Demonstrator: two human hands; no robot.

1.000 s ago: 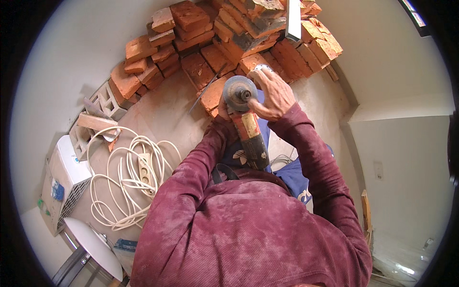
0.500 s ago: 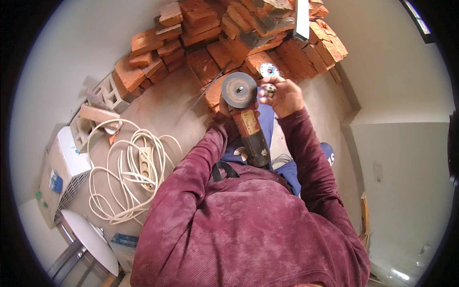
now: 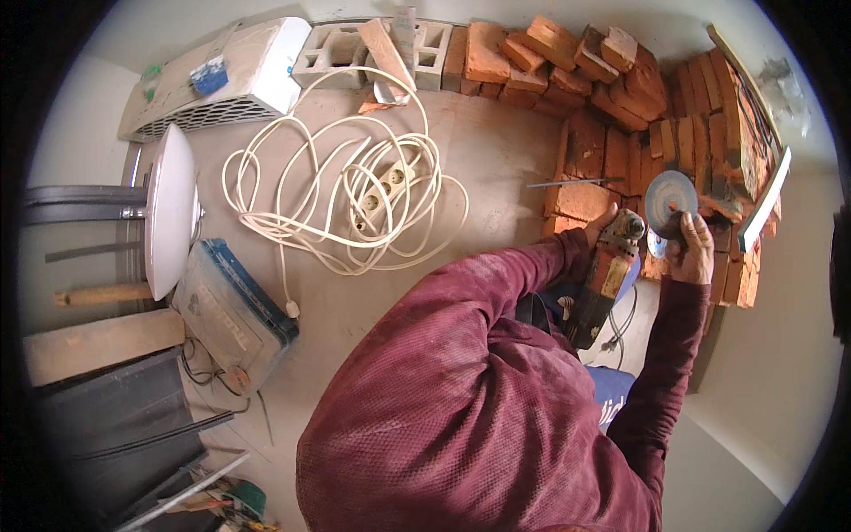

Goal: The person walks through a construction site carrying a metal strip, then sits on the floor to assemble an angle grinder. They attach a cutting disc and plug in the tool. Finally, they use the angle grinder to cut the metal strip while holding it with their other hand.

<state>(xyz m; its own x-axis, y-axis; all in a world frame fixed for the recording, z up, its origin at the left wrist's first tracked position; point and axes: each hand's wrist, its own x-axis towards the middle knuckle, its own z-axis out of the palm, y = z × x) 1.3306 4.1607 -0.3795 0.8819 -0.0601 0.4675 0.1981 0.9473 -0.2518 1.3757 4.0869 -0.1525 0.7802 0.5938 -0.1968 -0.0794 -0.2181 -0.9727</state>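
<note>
An angle grinder (image 3: 607, 277) with a worn red-and-black body lies tilted across my lap. My left hand (image 3: 601, 223) is closed around it near its metal head, the fingers partly hidden behind it. No disc sits on the grinder's spindle. Beside the head, my right hand (image 3: 693, 248) pinches a grey cutting disc (image 3: 671, 197) by its lower edge, holding it raised in front of the bricks. A second disc, whitish and blue (image 3: 656, 245), shows just below it, next to my right fingers. Whether those fingers touch it, I cannot tell.
Stacked red bricks (image 3: 585, 146) fill the far right. A white extension cable (image 3: 292, 232) lies coiled on the floor with its socket strip (image 3: 381, 197). Hollow blocks (image 3: 330, 55) stand at the back. A grey tool case (image 3: 232, 310) and a round white dish (image 3: 174, 213) are at left.
The grey disc has come off the grinder and into my right hand, which held a small metal piece before. My view has swung left, so everything appears farther right.
</note>
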